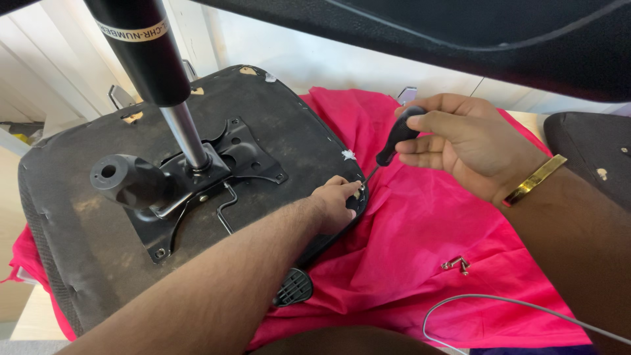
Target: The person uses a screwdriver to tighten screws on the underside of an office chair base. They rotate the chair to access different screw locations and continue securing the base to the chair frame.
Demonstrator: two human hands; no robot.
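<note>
A screwdriver is held at the near right edge of an upturned chair seat.

The right hand (460, 141) is closed around the black screwdriver (392, 146), its tip set at the seat (72, 217) edge, where the left hand's (338, 200) fingers are pinched, seemingly on a small fastener. The metal plate (246, 154) is already mounted; loose screws (457, 264) are left on the pink cloth (407, 250), so work appears unfinished.

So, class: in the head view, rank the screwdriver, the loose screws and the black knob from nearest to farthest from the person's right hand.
1. Screwdriver: held in the right hand.
2. Loose screws: below that hand, on the pink cloth.
3. Black knob: far left, on the chair seat's underside.
</note>
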